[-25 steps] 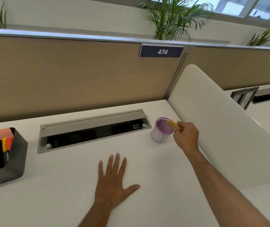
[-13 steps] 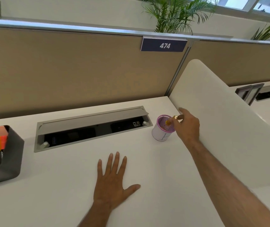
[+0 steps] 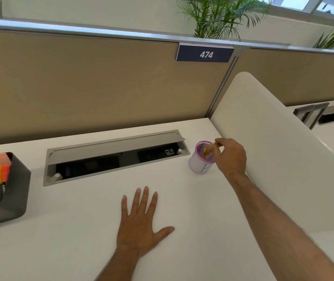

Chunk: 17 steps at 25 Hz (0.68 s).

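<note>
A small cup (image 3: 199, 166) with a purple mesh rim and a white wrap stands on the white desk (image 3: 85, 216), right of the cable tray. My right hand (image 3: 230, 157) is at the cup's right side, fingers curled over the rim. It pinches a small yellow-orange object (image 3: 207, 150) whose lower end dips inside the cup. What the object is I cannot make out. My left hand (image 3: 139, 222) lies flat on the desk nearer me, fingers spread and holding nothing.
A grey cable tray (image 3: 109, 147) with its lid raised is set into the desk's back. A dark organiser (image 3: 18, 191) with orange and yellow items stands at the left edge. A tan partition (image 3: 101, 84) closes the back; a white curved divider (image 3: 273, 142) closes the right.
My right hand has tipped the yellow-orange object from above the rim down into the cup. The camera tilted slightly. My left hand has stayed flat.
</note>
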Each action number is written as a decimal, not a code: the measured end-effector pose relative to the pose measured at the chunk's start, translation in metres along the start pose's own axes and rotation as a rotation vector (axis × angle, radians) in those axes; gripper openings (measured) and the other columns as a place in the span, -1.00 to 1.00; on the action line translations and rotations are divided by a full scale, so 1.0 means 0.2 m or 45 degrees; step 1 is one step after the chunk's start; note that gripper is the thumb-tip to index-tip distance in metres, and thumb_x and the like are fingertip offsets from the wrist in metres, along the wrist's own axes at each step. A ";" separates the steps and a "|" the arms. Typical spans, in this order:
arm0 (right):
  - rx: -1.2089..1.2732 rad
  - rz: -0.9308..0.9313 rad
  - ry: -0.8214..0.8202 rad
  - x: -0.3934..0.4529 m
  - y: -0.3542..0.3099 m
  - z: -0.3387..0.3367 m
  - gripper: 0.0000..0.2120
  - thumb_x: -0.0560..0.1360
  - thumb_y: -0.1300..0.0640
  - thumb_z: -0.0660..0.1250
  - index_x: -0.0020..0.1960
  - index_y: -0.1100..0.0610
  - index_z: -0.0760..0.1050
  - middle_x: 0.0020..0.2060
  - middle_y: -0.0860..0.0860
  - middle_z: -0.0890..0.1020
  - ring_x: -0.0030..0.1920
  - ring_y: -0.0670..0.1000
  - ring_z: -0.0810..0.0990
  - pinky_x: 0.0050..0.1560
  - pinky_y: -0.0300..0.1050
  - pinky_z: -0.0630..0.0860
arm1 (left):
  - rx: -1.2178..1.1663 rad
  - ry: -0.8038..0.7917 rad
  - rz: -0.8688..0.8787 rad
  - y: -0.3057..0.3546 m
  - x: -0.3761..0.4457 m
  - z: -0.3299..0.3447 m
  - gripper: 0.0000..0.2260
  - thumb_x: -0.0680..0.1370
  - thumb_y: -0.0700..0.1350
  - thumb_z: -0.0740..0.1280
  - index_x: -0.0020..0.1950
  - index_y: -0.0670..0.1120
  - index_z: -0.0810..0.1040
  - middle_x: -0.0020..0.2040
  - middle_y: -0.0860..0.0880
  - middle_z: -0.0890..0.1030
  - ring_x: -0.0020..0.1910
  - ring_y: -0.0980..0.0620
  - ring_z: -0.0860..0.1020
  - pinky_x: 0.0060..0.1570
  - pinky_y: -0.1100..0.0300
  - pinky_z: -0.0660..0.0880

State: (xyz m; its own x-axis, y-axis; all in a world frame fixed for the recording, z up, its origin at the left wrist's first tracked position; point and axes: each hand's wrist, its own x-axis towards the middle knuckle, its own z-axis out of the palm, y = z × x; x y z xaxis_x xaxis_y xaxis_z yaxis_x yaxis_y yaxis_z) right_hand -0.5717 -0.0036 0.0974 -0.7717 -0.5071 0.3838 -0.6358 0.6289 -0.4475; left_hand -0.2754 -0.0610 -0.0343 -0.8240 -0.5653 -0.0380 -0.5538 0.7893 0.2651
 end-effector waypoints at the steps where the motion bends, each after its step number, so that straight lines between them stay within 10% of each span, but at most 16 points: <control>1: -0.001 0.010 0.002 -0.01 0.00 0.00 -0.59 0.50 0.14 0.43 0.33 0.13 0.50 -0.04 0.06 0.71 -0.04 0.17 0.65 -0.03 0.01 0.54 | 0.000 -0.003 -0.002 0.00 0.00 0.00 -0.09 0.44 0.57 0.00 0.60 -0.01 0.07 0.62 -0.13 0.06 0.59 -0.16 -0.04 0.46 -0.39 -0.01; 4: 0.104 0.067 0.073 -0.02 -0.01 -0.01 -0.31 0.49 0.09 0.46 0.52 0.07 0.21 -0.13 -0.06 0.65 -0.22 0.10 0.59 -0.14 -0.05 0.51 | 0.006 -0.001 -0.004 0.00 0.00 0.00 -0.09 0.44 0.57 -0.01 0.60 0.00 0.05 0.62 -0.12 0.05 0.59 -0.16 -0.05 0.46 -0.38 -0.02; 11: 0.085 0.061 0.045 -0.03 0.01 0.01 -0.54 0.47 0.11 0.48 0.33 0.15 0.49 -0.03 0.05 0.72 -0.09 0.15 0.66 -0.04 -0.06 0.51 | 0.018 -0.001 -0.007 0.00 0.00 0.00 -0.09 0.44 0.57 -0.02 0.60 0.01 0.05 0.62 -0.12 0.03 0.59 -0.16 -0.07 0.47 -0.38 -0.06; 15: 0.153 0.070 0.096 -0.03 0.00 0.02 -0.28 0.48 0.13 0.47 0.52 0.10 0.19 -0.14 -0.02 0.67 -0.22 0.06 0.58 -0.17 -0.13 0.46 | 0.006 -0.005 -0.002 0.00 0.00 0.00 -0.09 0.44 0.57 0.00 0.59 -0.01 0.09 0.62 -0.13 0.07 0.59 -0.17 -0.03 0.46 -0.40 -0.01; 17: 0.098 0.004 0.048 -0.02 0.00 0.02 -0.51 0.49 0.13 0.45 0.38 0.16 0.45 -0.07 0.07 0.71 -0.11 0.15 0.66 -0.09 -0.05 0.51 | 0.009 -0.008 -0.002 0.00 0.00 0.00 -0.09 0.44 0.57 -0.01 0.60 -0.01 0.08 0.62 -0.13 0.07 0.59 -0.17 -0.03 0.46 -0.39 -0.02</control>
State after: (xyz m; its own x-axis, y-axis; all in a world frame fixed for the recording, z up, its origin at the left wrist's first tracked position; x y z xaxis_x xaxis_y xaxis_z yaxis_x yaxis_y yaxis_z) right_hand -0.5684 -0.0035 0.0926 -0.7736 -0.4819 0.4114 -0.6336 0.5829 -0.5087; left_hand -0.2760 -0.0617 -0.0347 -0.8240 -0.5648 -0.0445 -0.5556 0.7904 0.2580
